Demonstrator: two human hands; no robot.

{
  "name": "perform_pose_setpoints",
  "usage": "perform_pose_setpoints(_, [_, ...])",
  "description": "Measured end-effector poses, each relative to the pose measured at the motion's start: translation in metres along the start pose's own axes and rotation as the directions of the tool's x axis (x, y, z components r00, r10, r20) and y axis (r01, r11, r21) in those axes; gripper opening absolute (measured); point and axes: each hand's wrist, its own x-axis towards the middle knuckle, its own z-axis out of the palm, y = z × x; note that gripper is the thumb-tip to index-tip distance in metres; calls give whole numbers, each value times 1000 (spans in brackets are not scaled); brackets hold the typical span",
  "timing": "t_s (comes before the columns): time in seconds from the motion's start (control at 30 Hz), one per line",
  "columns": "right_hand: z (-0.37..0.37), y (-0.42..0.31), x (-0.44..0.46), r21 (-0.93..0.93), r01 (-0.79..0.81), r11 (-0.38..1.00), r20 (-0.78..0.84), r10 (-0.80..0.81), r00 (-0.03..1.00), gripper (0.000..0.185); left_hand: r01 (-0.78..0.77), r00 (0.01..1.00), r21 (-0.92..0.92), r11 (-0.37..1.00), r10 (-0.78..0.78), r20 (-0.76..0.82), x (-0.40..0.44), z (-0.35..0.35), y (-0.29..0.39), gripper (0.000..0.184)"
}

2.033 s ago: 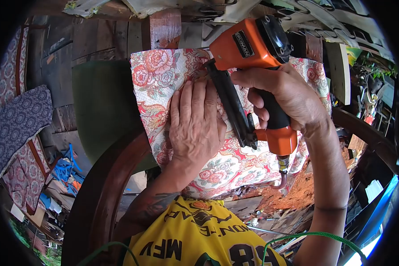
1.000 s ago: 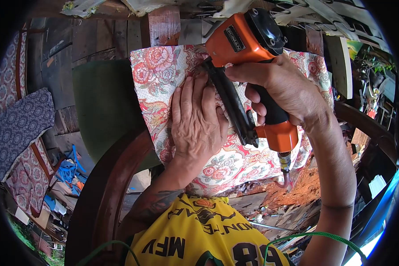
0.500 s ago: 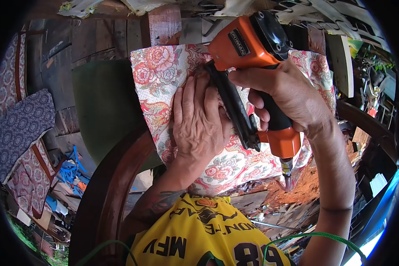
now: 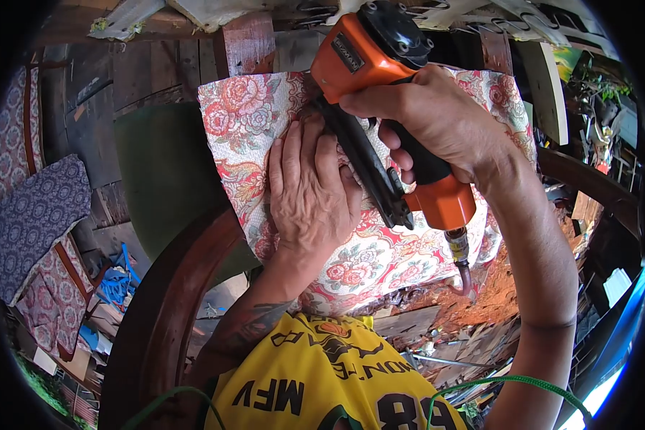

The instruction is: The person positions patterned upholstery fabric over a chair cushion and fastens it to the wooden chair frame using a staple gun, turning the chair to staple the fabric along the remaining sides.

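My right hand (image 4: 444, 125) is wrapped round the black grip of an orange pneumatic staple gun (image 4: 446, 203). Its black nose end reaches the floral fabric (image 4: 240, 118) close to my left fingertips; whether it touches is hard to see. A hose fitting (image 4: 457, 247) hangs from the handle's lower end. Flat on the fabric lies my left hand (image 4: 312, 190), fingers stretched out, just left of the tool's magazine. The fabric is cream with red roses and drapes over a piece whose shape is hidden beneath it.
A curved dark wooden arm (image 4: 175, 308) stands at left, with another wooden arm (image 4: 588, 175) at right. A dark green panel (image 4: 165, 172) lies beside the fabric. Patterned upholstered pieces (image 4: 39, 215) are at far left. Exposed springs (image 4: 509, 25) run along the top.
The staple gun and my right hand have shifted up and left in view. My left hand has moved slightly left in view and still lies flat on the fabric.
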Motion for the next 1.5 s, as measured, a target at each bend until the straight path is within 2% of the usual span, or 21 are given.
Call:
perform_pose_setpoints(0.07, [4,6,0,-40,56,998,-26,-57,998,28,6,1000,-5,1000,-6,-21,-1,1,1,61])
perform_pose_setpoints(0.13, [5,14,4,-57,32,998,-23,-33,999,27,-3,1000,-11,1000,2,-21,0,2,0,62])
perform_pose_setpoints(0.33, [13,15,-3,-62,104,993,-62,-108,992,25,-19,1000,-27,999,19,-13,-2,1,-1,66])
perform_pose_setpoints(0.53, [13,20,-2,-136,148,980,2,-150,989,25,0,1000,-14,1000,0,-27,-6,5,1,62])
perform_pose_setpoints(0.6, [14,16,-3,-76,127,989,-22,-129,991,25,12,999,3,1000,-12,-44,-11,1,7,62])
perform_pose_setpoints(0.67, [8,16,0,-86,121,989,-5,-122,993,25,112,993,47,993,-113,17,-21,-6,20,62])
perform_pose_setpoints(0.73, [6,16,0,-99,105,990,26,-103,994,25,115,993,32,993,-116,4,-20,-8,18,61])
perform_pose_setpoints(0.87, [-3,14,-3,-5,74,997,2,-74,997,27,111,993,38,993,-112,35,-17,-10,19,61])
perform_pose_setpoints(0.97, [-15,7,-13,-119,176,977,22,-174,984,26,107,994,86,991,-109,20,-16,-4,16,62])
perform_pose_setpoints(1.07, [-14,1,-21,-157,208,966,19,-207,978,27,91,995,145,985,-96,27,-18,1,16,67])
perform_pose_setpoints(1.2, [-5,5,-12,-131,176,976,81,-166,983,29,109,993,127,986,-115,36,-18,0,18,72])
perform_pose_setpoints(1.23, [-2,7,-6,-214,133,968,71,-121,990,31,110,993,129,986,-115,35,-18,1,17,72])
perform_pose_setpoints(1.4, [2,5,-2,-232,127,964,92,-109,990,33,96,995,79,992,-95,-14,-19,3,15,74])
perform_pose_setpoints(1.5, [2,1,0,-219,120,968,95,-101,990,32,100,994,30,995,-99,-36,-18,-1,17,69])
